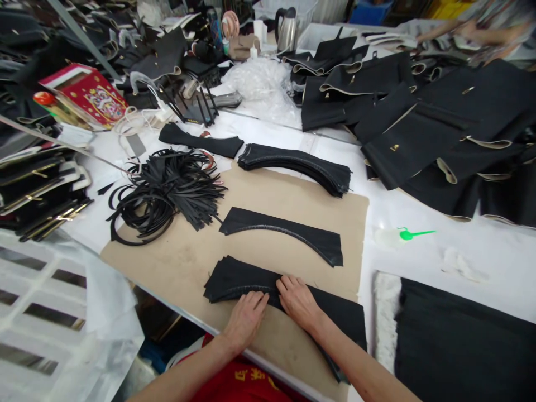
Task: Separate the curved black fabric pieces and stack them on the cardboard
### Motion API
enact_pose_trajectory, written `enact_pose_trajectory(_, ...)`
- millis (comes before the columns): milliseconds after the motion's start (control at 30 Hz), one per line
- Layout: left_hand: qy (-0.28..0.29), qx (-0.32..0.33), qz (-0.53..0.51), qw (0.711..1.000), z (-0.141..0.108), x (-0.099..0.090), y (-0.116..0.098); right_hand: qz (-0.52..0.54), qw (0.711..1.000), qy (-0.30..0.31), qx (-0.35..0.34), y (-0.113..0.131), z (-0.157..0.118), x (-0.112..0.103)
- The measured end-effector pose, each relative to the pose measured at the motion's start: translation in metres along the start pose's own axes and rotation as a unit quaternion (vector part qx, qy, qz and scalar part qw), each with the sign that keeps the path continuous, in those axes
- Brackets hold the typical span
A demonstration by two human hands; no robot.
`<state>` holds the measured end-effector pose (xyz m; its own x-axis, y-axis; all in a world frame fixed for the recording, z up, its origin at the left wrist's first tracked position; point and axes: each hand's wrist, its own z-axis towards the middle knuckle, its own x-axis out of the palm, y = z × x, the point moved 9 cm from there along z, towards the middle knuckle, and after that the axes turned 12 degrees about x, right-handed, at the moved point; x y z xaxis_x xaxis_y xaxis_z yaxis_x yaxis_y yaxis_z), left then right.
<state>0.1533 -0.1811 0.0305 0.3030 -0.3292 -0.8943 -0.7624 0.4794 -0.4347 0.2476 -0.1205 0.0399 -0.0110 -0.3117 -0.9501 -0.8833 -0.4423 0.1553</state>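
Observation:
A stack of curved black pieces [335, 307] lies on the brown sheet [188, 268] at the table's near edge. My left hand [247, 318] rests at its inner curved edge, fingers together, with the fingertips on the piece. Just to the right, my right hand [297, 298] presses its bent fingers on the top of the same stack. What, if anything, is pinched under the fingertips of either hand is hidden. A similar curved black piece [285, 229] lies flat beyond the hands, and a thicker stack [293, 164] sits behind it.
A heap of black strips [167, 192] lies at the left. Black panels [444, 123] are piled at the back right. A green tool [414, 234] and a black cloth-like sheet [464, 340] are on the right. A co-worker's arms [481, 33] show at the top right.

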Motion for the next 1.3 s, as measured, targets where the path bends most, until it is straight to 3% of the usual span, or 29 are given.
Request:
enact_pose_trajectory(333, -0.049, -0.052, -0.002, 0.997, -0.012, 0.005, 0.011, -0.053, 0.998, -0.016, -0.044, 0.016, 0.003, 0.012)
enact_pose_trajectory(600, -0.043, -0.054, 0.013, 0.998, -0.013, 0.006, 0.013, -0.041, 0.997, -0.001, -0.071, 0.015, 0.004, 0.015)
enact_pose_trajectory(700, -0.035, -0.064, 0.023, 0.997, -0.012, 0.006, 0.014, -0.021, 0.998, 0.003, -0.059, 0.013, 0.006, 0.015)
enact_pose_trajectory(833, -0.050, -0.074, 0.034, 0.995, -0.011, 0.001, 0.016, 0.016, 1.000, -0.002, 0.015, -0.002, 0.014, 0.010)
enact_pose_trajectory(933, -0.061, -0.067, 0.040, 0.995, -0.008, -0.003, 0.018, 0.082, 0.991, -0.021, 0.106, -0.036, 0.017, -0.005)
enact_pose_trajectory(1000, -0.061, -0.059, 0.037, 0.996, -0.006, -0.003, 0.018, 0.165, 0.967, -0.058, 0.185, -0.077, 0.013, -0.025)
enact_pose_trajectory(1100, -0.058, -0.057, 0.024, 0.996, -0.004, -0.002, 0.019, 0.249, 0.904, -0.161, 0.309, -0.158, -0.009, -0.070)
enact_pose_trajectory(1200, -0.064, -0.066, -0.011, 0.996, -0.003, -0.004, 0.020, 0.204, 0.853, -0.268, 0.399, -0.224, -0.043, -0.126)
enact_pose_trajectory(1233, -0.073, -0.074, -0.036, 0.994, -0.002, -0.007, 0.021, 0.179, 0.843, -0.297, 0.411, -0.234, -0.053, -0.145)
enact_pose_trajectory(1300, -0.108, -0.102, -0.128, 0.981, 0.000, -0.014, 0.025, 0.139, 0.849, -0.320, 0.396, -0.234, -0.062, -0.172)
